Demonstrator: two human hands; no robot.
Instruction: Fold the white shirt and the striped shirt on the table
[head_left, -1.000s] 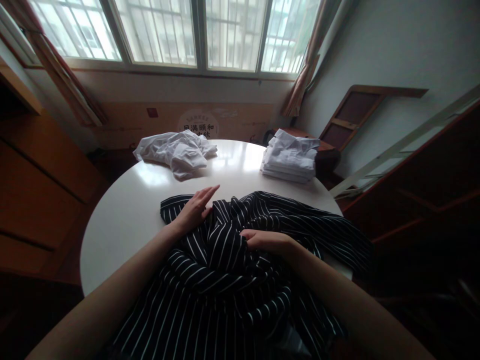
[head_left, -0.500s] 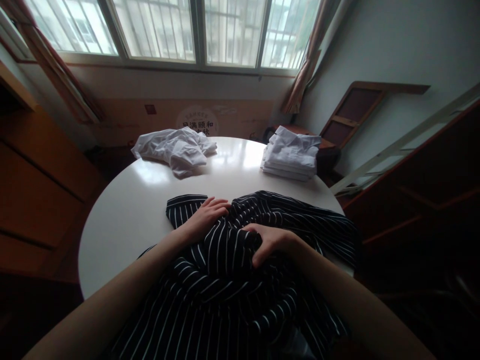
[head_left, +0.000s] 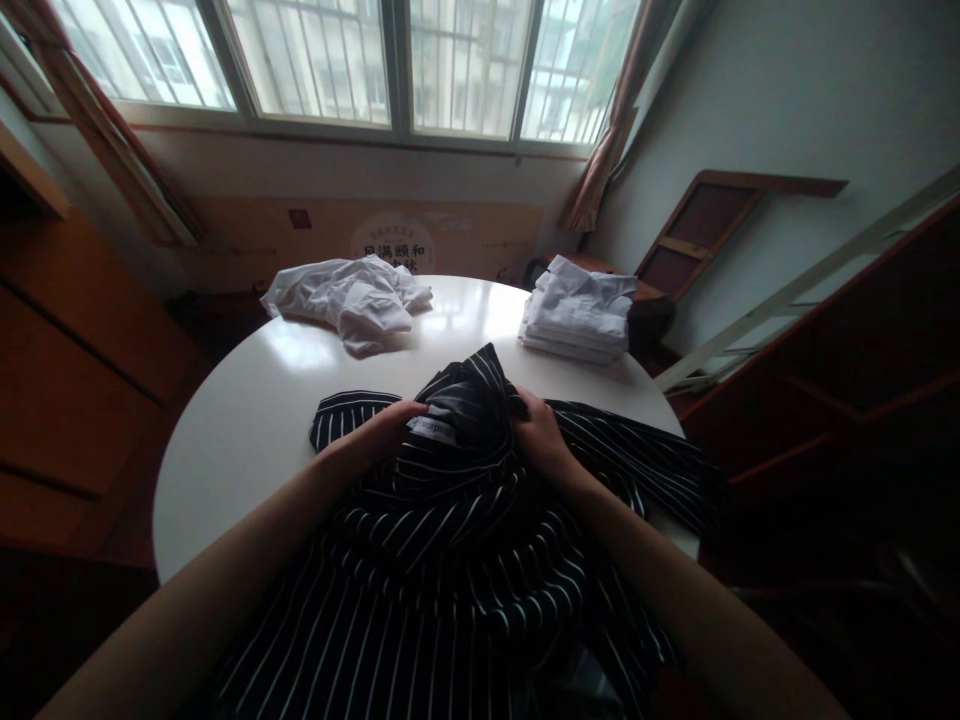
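Observation:
A black shirt with white stripes [head_left: 450,560] lies bunched over the near part of the table and past its front edge. My left hand [head_left: 390,428] grips the left side of its collar, the fingers hidden behind the cloth. On the collar's right side, my right hand [head_left: 538,432] is closed on the fabric. Between them the collar stands raised to a point, and a pale label [head_left: 432,430] shows inside the neck. One sleeve [head_left: 637,450] stretches out to the right; another striped end [head_left: 349,415] pokes out at the left.
On the round white table [head_left: 217,450], a crumpled white garment [head_left: 345,300] lies at the far left. A stack of folded white shirts [head_left: 577,310] sits at the far right. Beyond are a printed cardboard panel [head_left: 300,240] and a window; a wooden chair [head_left: 697,230] stands right.
Both hands have shifted to the collar and lifted it, opening the neck so the label shows. Before, the left hand lay on the cloth and the right hand held a bunched fold.

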